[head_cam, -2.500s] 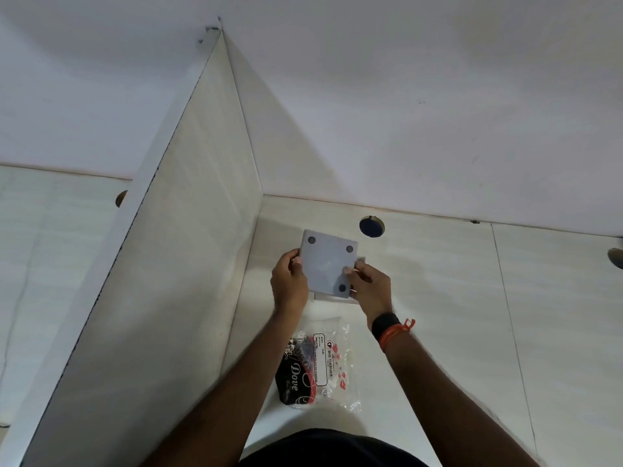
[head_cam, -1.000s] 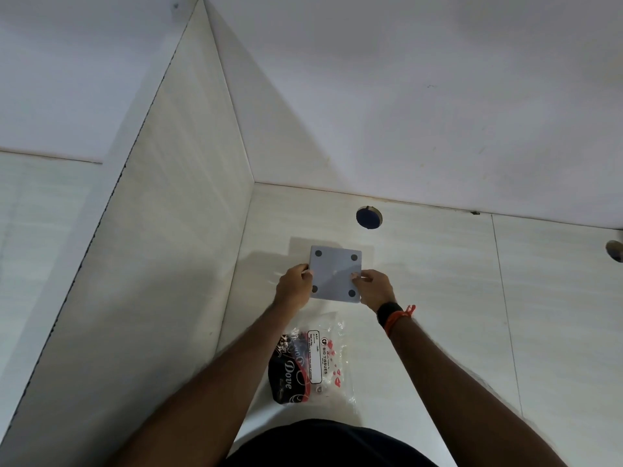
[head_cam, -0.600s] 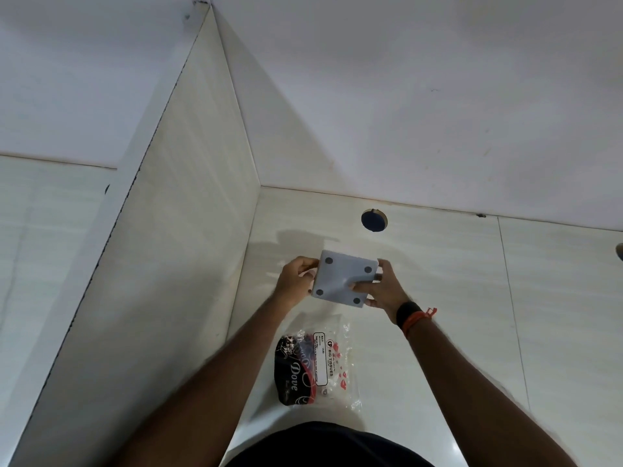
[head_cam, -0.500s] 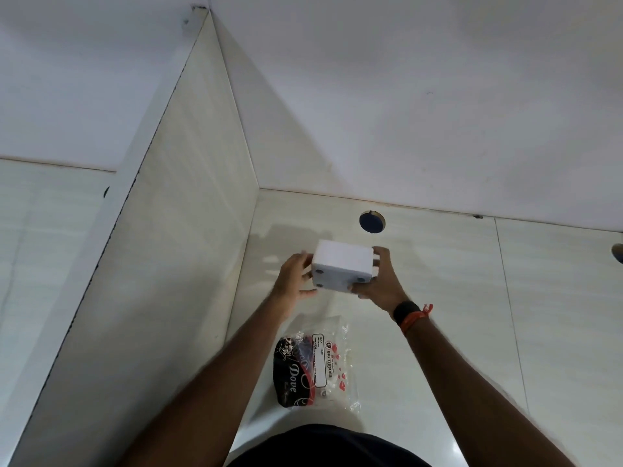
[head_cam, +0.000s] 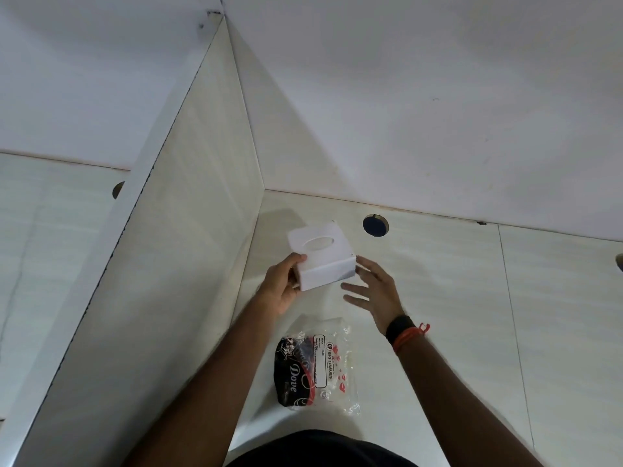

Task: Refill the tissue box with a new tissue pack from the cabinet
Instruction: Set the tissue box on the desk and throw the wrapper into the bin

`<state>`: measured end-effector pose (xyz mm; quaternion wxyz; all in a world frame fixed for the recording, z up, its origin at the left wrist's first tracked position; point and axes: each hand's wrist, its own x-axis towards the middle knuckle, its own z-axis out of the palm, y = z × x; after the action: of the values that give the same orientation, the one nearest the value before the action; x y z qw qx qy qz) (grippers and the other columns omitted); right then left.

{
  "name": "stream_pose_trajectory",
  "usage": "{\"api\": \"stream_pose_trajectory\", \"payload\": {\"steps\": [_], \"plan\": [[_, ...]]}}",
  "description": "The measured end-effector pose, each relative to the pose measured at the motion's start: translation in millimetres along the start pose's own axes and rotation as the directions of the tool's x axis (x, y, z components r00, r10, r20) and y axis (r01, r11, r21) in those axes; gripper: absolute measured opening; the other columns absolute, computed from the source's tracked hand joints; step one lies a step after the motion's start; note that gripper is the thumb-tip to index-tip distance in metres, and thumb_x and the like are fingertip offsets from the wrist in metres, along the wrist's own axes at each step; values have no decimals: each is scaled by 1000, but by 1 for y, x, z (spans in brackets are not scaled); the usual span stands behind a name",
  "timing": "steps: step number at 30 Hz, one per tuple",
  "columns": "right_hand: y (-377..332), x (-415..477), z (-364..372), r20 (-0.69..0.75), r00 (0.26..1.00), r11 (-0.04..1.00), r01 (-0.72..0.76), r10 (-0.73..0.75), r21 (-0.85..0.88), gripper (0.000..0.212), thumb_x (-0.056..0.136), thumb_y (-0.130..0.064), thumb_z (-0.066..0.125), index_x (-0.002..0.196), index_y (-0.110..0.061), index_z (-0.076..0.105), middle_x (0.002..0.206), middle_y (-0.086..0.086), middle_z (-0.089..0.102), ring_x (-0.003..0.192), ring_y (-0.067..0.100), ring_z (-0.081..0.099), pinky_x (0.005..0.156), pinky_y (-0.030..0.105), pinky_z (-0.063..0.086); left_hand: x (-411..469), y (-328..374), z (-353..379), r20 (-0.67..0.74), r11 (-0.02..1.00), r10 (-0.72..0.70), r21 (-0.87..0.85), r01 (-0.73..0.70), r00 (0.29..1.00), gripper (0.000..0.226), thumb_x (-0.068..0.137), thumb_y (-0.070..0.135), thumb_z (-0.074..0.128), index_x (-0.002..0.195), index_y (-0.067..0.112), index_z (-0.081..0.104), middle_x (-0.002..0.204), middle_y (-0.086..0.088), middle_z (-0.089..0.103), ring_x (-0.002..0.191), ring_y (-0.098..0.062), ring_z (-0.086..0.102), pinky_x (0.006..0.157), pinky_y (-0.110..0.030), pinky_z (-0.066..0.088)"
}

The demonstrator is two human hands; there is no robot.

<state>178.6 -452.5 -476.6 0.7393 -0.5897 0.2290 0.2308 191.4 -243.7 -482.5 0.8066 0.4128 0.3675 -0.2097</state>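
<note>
A white square tissue box (head_cam: 322,257) with an oval slot on top is held upright just above the pale desk surface (head_cam: 438,298). My left hand (head_cam: 281,284) grips its left near corner. My right hand (head_cam: 374,291) hovers beside the box's right side with fingers spread, its fingertips at or just off the box edge, holding nothing. A clear plastic tissue pack wrapper (head_cam: 320,365) printed "Big Tissues" lies flat on the desk nearer to me, with a dark "Dove" label showing at its left.
A pale vertical divider panel (head_cam: 161,264) walls off the left side. A white wall (head_cam: 404,112) rises behind the desk. A round cable hole (head_cam: 375,225) sits in the desk just beyond the box. Another hole shows at the right edge.
The box was bottom-up, showing its grey base with round feet; it has been turned over so the slot faces up. My right hand has let go and opened.
</note>
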Motion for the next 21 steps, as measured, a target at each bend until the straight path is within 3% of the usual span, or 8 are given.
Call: {"api": "stream_pose_trajectory", "payload": {"steps": [3, 6, 8, 11, 15, 17, 19, 21], "plan": [[-2, 6, 4, 27, 986, 982, -161, 164, -94, 51, 93, -48, 61, 127, -10, 62, 127, 16, 65, 105, 36, 68, 91, 49, 59, 0, 3, -2, -5, 999, 46, 16, -46, 999, 16, 87, 15, 65, 101, 9, 61, 95, -13, 62, 88, -24, 58, 63, -33, 54], [-13, 18, 11, -2, 987, 986, -158, 158, -45, 60, 86, -58, 64, 119, -7, 67, 115, 14, 67, 101, 32, 65, 94, 45, 58, 4, 15, -4, 22, 992, 112, 56, -113, 993, 26, 77, 19, 68, 101, 11, 64, 91, -10, 60, 84, -22, 56, 58, -27, 51], [-25, 29, 17, 5, 989, 989, -146, 146, -36, 56, 86, -52, 69, 116, -4, 69, 109, 13, 68, 98, 31, 67, 93, 43, 59, 6, 25, -5, 79, 980, 149, 119, -158, 986, 35, 72, 20, 67, 106, 13, 68, 91, -7, 62, 83, -21, 57, 60, -26, 47], [-35, 46, 29, 56, 981, 979, -181, 187, -98, 52, 82, -34, 79, 117, 3, 68, 110, 18, 69, 96, 29, 69, 88, 37, 61, 17, 37, -9, 110, 969, 184, 145, -199, 977, 38, 80, 16, 65, 118, 14, 69, 99, -7, 68, 88, -21, 62, 64, -26, 51], [-39, 69, 39, 129, 952, 960, -273, 278, -53, 52, 78, -23, 84, 120, 3, 67, 113, 17, 71, 104, 28, 69, 87, 37, 61, 36, 47, -14, 107, 965, 210, 137, -223, 972, 45, 80, 25, 69, 122, 12, 67, 123, -15, 69, 108, -25, 63, 89, -34, 50], [-39, 80, 41, 132, 949, 959, -282, 285, -40, 54, 77, -22, 85, 121, 3, 66, 115, 17, 71, 107, 28, 69, 86, 36, 61, 44, 50, -14, 48, 965, 206, 157, -211, 977, 48, 76, 36, 73, 118, 13, 68, 128, -15, 66, 116, -26, 61, 95, -37, 49], [-37, 96, 43, 84, 959, 962, -269, 271, -35, 56, 74, -23, 87, 119, 4, 67, 123, 19, 70, 113, 29, 68, 82, 35, 62, 49, 52, -12, -59, 952, 207, 243, -187, 977, 41, 80, 47, 68, 112, 21, 68, 122, -7, 67, 116, -24, 60, 88, -35, 48], [-38, 113, 45, 18, 969, 969, -245, 245, -29, 56, 70, -22, 90, 114, 6, 68, 127, 22, 67, 116, 30, 66, 80, 35, 62, 55, 50, -14, -180, 935, 207, 327, -139, 962, 52, 82, 56, 61, 124, 26, 63, 117, 1, 62, 112, -20, 56, 82, -32, 44]]}}
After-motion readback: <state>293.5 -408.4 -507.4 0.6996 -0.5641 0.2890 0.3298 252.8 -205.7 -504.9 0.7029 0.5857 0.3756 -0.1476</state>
